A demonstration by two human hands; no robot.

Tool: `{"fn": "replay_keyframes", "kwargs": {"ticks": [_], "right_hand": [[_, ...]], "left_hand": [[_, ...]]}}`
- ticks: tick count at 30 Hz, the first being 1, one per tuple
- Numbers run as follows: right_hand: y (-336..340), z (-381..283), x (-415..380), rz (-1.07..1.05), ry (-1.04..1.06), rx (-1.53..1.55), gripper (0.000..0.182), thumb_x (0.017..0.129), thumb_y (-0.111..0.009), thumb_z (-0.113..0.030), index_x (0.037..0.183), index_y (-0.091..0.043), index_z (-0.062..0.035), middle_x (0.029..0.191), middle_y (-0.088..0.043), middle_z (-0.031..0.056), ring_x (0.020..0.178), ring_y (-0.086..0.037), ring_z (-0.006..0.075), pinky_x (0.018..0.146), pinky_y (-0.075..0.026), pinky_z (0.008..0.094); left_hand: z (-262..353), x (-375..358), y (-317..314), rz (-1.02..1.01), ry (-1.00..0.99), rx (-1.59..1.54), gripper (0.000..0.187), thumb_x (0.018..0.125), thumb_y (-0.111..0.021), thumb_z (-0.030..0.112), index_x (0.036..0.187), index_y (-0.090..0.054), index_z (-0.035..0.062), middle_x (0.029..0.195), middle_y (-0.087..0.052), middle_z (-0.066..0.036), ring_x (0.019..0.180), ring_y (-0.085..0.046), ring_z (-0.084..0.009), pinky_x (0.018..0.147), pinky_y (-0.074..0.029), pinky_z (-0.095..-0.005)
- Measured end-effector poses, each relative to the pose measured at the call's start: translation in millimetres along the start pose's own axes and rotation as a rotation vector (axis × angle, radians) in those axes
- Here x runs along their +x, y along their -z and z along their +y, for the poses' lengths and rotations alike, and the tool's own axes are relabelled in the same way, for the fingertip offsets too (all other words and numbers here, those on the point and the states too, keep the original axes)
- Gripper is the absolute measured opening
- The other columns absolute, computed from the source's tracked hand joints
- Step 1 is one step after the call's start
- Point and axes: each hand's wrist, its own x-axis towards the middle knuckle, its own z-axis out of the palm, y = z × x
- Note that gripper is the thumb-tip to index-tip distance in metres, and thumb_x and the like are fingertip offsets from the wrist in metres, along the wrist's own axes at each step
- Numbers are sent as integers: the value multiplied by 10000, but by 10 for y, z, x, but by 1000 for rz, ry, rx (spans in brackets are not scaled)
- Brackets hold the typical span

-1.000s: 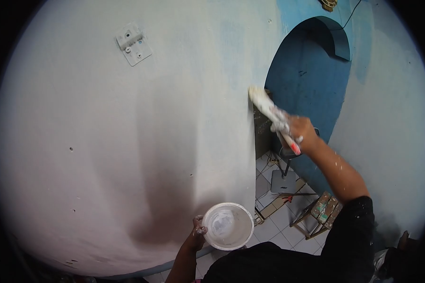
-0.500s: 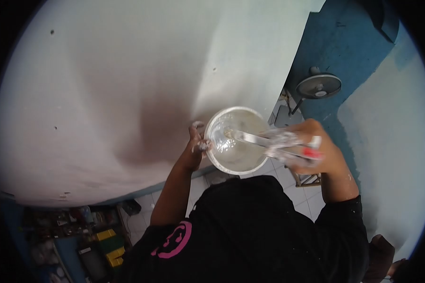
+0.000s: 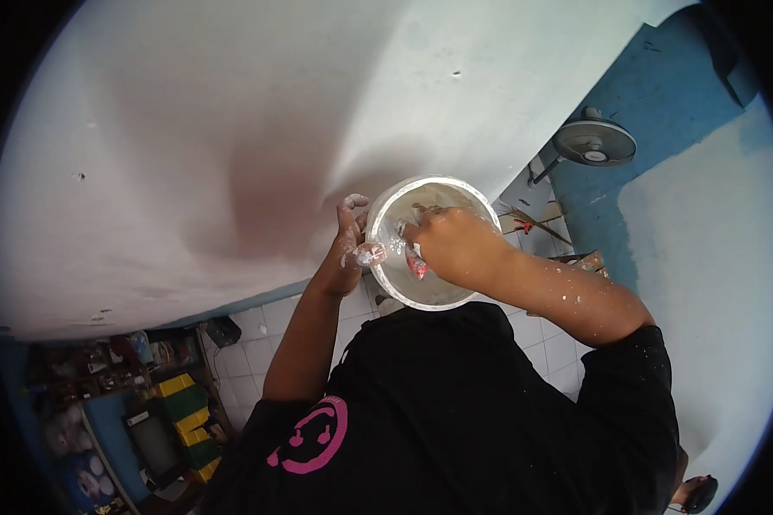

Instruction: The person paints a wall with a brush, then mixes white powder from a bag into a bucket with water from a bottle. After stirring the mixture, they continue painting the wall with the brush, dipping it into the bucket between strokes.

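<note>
Inside a round white plastic bucket [image 3: 442,292], a red-ended, paint-smeared brush [image 3: 416,264] sits clasped in the right hand [image 3: 457,244], apparently being loaded; withdrawal calls for clearing the rim. At the bucket's side, the left hand [image 3: 349,245] grips it.

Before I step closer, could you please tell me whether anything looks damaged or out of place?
Small dark pits interrupt the otherwise smooth pale wall, suggesting damage, and whitish smears or specks mark the left hand and right forearm, probably stray paint.
</note>
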Motion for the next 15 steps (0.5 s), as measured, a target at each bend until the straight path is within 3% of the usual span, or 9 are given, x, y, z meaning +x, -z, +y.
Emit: {"fn": "replay_keyframes", "kwargs": {"ticks": [9,12,15], "right_hand": [[-128,-272,329,28,483,25,205,684,-581,-128,860,-654,-51,892,-604,218,727,-642,310,627,-539,359],[-69,-256,385,17,607,-18,198,692,-575,-169,807,-647,-25,825,-610,208,697,-638,306,592,-535,362],[-90,-336,391,46,398,-92,214,697,-583,-203,764,-627,-5,735,-611,193,662,-635,294,555,-526,358]], "left_hand": [[274,-220,367,-30,52,56,961,547,-716,407,1256,-170,58,1109,-434,-153,1045,-451,-238,907,-365,-349],[367,-254,362,-37,52,111,987,545,-743,420,1261,-169,58,1131,-425,-158,1062,-445,-243,914,-364,-352],[339,-305,442,-21,13,125,943,605,-749,428,1259,-174,65,1120,-448,-155,1061,-452,-230,914,-370,-339]]}}
